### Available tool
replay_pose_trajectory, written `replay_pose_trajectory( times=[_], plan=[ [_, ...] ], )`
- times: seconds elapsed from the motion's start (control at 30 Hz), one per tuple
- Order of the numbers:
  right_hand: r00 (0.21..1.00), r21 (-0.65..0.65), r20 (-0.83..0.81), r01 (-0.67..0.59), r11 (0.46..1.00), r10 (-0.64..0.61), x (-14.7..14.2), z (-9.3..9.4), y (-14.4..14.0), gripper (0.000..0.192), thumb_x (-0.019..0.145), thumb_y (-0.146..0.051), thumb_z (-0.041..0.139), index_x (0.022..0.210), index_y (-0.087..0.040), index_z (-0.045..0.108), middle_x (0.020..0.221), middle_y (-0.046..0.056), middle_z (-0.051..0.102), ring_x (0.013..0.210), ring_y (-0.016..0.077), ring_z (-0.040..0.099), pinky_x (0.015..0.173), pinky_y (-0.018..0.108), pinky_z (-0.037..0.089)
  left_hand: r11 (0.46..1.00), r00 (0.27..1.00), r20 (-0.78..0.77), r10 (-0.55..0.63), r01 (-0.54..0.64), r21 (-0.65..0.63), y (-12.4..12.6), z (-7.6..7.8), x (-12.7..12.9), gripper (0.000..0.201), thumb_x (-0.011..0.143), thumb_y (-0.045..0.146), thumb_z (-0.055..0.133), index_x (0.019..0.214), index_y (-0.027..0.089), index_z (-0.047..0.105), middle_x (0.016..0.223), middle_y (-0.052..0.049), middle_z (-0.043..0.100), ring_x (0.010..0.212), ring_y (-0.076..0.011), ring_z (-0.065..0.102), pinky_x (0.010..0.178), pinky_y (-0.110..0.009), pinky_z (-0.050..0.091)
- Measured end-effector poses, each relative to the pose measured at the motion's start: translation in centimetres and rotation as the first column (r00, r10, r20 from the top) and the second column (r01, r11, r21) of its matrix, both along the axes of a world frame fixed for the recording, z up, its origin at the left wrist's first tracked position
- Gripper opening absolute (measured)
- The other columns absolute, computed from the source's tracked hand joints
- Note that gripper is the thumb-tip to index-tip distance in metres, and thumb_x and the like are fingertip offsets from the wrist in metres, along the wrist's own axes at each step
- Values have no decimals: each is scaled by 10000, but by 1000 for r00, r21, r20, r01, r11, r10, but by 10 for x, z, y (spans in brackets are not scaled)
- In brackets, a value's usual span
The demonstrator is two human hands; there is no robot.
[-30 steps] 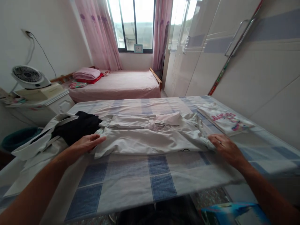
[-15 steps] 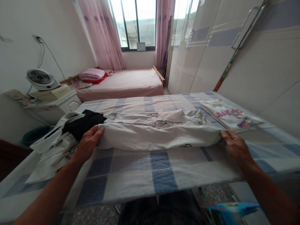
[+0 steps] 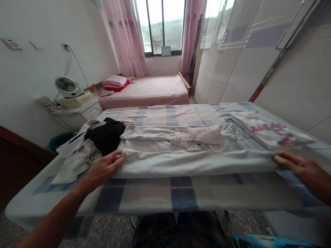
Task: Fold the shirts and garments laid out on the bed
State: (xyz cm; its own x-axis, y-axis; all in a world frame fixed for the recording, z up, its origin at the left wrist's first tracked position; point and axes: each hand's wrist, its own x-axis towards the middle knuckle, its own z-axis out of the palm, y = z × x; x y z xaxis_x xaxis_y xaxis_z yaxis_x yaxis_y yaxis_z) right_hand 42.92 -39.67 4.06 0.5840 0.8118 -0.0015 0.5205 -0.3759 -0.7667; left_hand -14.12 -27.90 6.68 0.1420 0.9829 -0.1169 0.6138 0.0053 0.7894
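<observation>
White garment point(image 3: 186, 160) lies stretched across the checked cloth of the desk point(image 3: 181, 198), folded lengthwise. Left hand point(image 3: 104, 168) grips its left end, fingers curled over the fabric edge. Right hand point(image 3: 301, 165) lies flat and open at the right end, fingertips touching the cloth (no grip visible). 1 black garment point(image 3: 107, 134) sits just beside the left hand, and a printed shirt point(image 3: 269, 129) lies folded near the right.
</observation>
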Motion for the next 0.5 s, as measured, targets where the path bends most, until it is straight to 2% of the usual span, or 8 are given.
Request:
replay_pose_trajectory(
  times=[0.07, 0.1, 0.2, 0.3, 0.37, 0.43, 0.5],
  plan=[
    [993, -99, -114, -32, 995, 20, 7, -15, -7, 172, 546, -403, 667, 667, -281, 652, 868, 104, 695, 786, 276, 631, 740, 393, 453, 999, 1000, -17, 5, -6, -45, -2, -10, -6, 526, 682, 647, 594, 954, 200, 652, 822, -18, 680, 817, -226, 604, 705, -264, 458],
    [994, -117, -110, -43, 992, 30, 9, -20, -9, 198, 534, -411, 677, 689, -290, 665, 890, 109, 699, 792, 281, 635, 745, 399, 451, 999, 999, -26, 21, -22, -37, 0, -14, -8, 534, 704, 651, 572, 979, 200, 653, 863, -24, 686, 870, -237, 608, 746, -274, 458],
    [993, -119, 53, -94, 988, 101, 8, -21, -9, 263, 541, -491, 671, 731, -311, 698, 927, 118, 708, 847, 308, 642, 797, 433, 431, 998, 998, -26, 65, -65, -18, 10, -21, -9, 542, 730, 659, 544, 996, 201, 662, 949, -31, 688, 941, -238, 599, 789, -279, 448],
    [965, -173, 214, -114, 978, 150, 3, -17, -7, 331, 553, -601, 647, 730, -328, 707, 886, 112, 717, 824, 326, 647, 784, 458, 423, 993, 995, 44, 91, -88, -81, 17, -19, 0, 573, 636, 648, 650, 961, 177, 669, 865, -33, 682, 820, -212, 610, 689, -260, 455],
    [950, -192, 273, -98, 976, 149, 2, -19, -7, 352, 538, -616, 644, 734, -331, 706, 880, 112, 717, 827, 327, 649, 767, 446, 428, 991, 989, 132, 60, -43, -130, 17, -15, 7, 559, 597, 615, 700, 920, 160, 659, 777, -23, 658, 704, -182, 592, 614, -248, 444],
    [941, -187, 307, -84, 979, 140, 5, -24, -9, 356, 536, -607, 628, 746, -331, 706, 888, 117, 714, 835, 322, 649, 751, 429, 432, 997, 974, 226, 35, -17, -81, 16, -10, 11, 494, 620, 581, 700, 876, 164, 632, 721, 2, 622, 629, -143, 549, 568, -227, 418],
    [934, -190, 327, -84, 978, 144, 11, -31, -12, 351, 547, -605, 610, 751, -335, 703, 882, 118, 713, 813, 314, 651, 727, 421, 435, 999, 967, 254, 32, -40, 25, 17, -9, 10, 433, 666, 551, 674, 868, 174, 605, 707, 21, 594, 608, -117, 512, 553, -208, 393]
  ],
)
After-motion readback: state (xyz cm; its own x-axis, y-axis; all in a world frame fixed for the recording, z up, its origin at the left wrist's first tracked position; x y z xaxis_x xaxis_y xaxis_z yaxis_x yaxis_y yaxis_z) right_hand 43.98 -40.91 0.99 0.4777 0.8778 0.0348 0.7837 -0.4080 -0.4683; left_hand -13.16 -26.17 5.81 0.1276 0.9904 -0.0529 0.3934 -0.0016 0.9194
